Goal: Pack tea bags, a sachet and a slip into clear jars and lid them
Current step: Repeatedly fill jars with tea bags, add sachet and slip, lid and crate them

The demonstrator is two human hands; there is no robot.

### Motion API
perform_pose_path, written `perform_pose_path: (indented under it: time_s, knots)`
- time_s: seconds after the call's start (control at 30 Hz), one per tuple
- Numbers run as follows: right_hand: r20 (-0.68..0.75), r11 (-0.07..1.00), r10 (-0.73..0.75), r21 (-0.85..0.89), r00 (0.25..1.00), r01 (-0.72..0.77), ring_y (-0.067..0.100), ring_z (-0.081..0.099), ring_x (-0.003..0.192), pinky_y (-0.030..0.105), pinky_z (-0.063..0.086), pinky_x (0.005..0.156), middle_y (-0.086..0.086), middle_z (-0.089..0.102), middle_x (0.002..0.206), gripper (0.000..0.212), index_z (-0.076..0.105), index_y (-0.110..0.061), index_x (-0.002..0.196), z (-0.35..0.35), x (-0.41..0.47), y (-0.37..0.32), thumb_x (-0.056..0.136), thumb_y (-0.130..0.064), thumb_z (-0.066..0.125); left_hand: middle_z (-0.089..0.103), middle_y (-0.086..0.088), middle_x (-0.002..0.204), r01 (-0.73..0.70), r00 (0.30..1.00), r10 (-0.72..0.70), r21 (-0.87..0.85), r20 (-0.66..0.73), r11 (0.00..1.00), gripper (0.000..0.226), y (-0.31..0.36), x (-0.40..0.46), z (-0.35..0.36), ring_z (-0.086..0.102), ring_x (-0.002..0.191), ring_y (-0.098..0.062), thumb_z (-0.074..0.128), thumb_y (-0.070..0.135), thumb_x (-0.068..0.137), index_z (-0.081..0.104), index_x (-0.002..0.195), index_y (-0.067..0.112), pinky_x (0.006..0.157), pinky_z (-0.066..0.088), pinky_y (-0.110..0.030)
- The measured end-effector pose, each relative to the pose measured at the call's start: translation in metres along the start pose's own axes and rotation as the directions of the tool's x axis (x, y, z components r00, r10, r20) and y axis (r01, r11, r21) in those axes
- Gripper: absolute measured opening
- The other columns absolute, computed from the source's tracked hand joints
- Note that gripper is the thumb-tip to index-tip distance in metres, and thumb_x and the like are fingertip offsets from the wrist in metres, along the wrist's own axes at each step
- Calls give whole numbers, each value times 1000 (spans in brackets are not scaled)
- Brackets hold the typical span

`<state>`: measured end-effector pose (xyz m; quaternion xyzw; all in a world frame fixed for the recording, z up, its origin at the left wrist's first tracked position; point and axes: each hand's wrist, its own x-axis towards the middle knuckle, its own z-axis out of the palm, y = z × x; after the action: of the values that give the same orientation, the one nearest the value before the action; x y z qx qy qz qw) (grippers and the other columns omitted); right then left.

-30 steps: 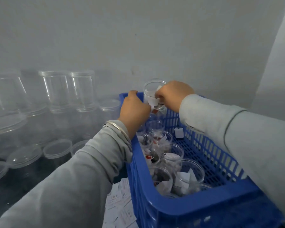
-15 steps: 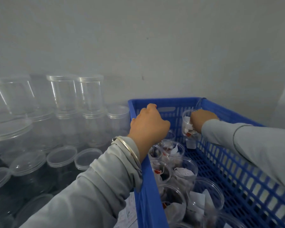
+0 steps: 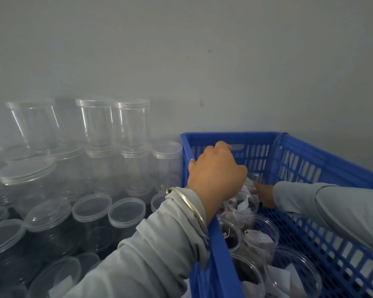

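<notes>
Blue slatted plastic crate (image 3: 211,250) at 4 o'clock, lidded clear jars (image 3: 108,214) stacked at 9 o'clock, open filled clear jars (image 3: 256,235) inside crate; left hand (image 3: 215,177) curled over them, grasp unclear; right hand (image 3: 265,195) low beside far jar (image 3: 252,181), fingers hidden.

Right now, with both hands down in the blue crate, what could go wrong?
1. The filled jars in the blue crate have no lids; knocking one could spill tea bags.
2. The left hand hides the jar the right hand sets down, so it may land tilted.
3. The left sleeve could topple the stacked empty jars.
</notes>
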<state>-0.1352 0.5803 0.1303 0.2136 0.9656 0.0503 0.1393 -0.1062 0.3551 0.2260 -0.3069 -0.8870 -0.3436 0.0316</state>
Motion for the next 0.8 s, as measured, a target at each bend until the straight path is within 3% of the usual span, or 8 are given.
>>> perform_pose_path:
  time_s: [0.13,0.2,0.37,0.43,0.5,0.57,0.67,0.8]
  knots:
    - [62,984,40,-176,997,-29,32,45,129,35,40,100,20,43,143,59,24,-1,147,-44,-19,-12,96,-16,50,46,-2,130,-1,1000,1,16,4,1000,44,-1,1,0,50,112,-25,50,26,89,41,132,18,107,32,-49]
    - [-15,965,36,-258,999,-39,26,36,137,33,32,108,13,32,151,58,22,-8,149,-80,-36,-22,98,-18,47,47,-4,129,10,1000,-10,23,1,1000,42,-1,3,0,50,113,-26,49,24,89,42,130,17,107,32,-49]
    - [-264,998,-39,43,964,52,28,56,116,32,43,95,11,56,132,42,46,-10,138,-140,-103,-60,96,-10,48,55,-6,123,52,999,-52,72,-2,996,41,1,8,1,54,111,-27,47,20,87,44,128,13,103,36,-47]
    - [-315,990,-75,91,946,109,29,59,111,30,44,90,14,63,122,35,55,-5,129,-148,-136,-80,95,-8,48,60,-8,118,35,996,-45,-120,-81,992,36,1,6,-2,59,104,-28,48,15,88,51,124,10,92,46,-40]
    - [-343,986,-117,71,932,150,30,62,101,29,47,79,15,67,102,23,63,-3,110,-147,-170,-99,94,-5,46,66,-10,100,-12,978,-95,-506,-184,862,28,-2,-3,-11,63,85,-22,49,3,87,61,112,4,71,50,-26]
    - [-368,982,-146,58,918,179,28,58,89,26,43,63,12,64,91,18,64,-5,98,-146,-200,-115,93,-6,46,60,-11,81,-13,976,-171,-819,-135,574,22,-11,-16,-25,54,66,-16,44,-8,87,63,95,2,55,43,-20]
    - [-373,972,-176,78,911,220,28,57,104,29,46,81,12,62,120,31,60,-7,123,-145,-238,-148,95,-9,47,56,-8,83,114,979,-187,-977,81,178,29,-41,-37,-48,54,71,-16,34,-10,92,55,103,7,63,45,-22]
    - [-395,956,-286,-51,873,290,29,54,117,33,45,96,11,57,129,34,56,-8,128,-142,-269,-203,96,-10,46,62,-1,86,178,970,-211,-946,122,270,34,-92,-67,-89,60,77,-12,31,-8,92,50,113,10,75,49,-25]
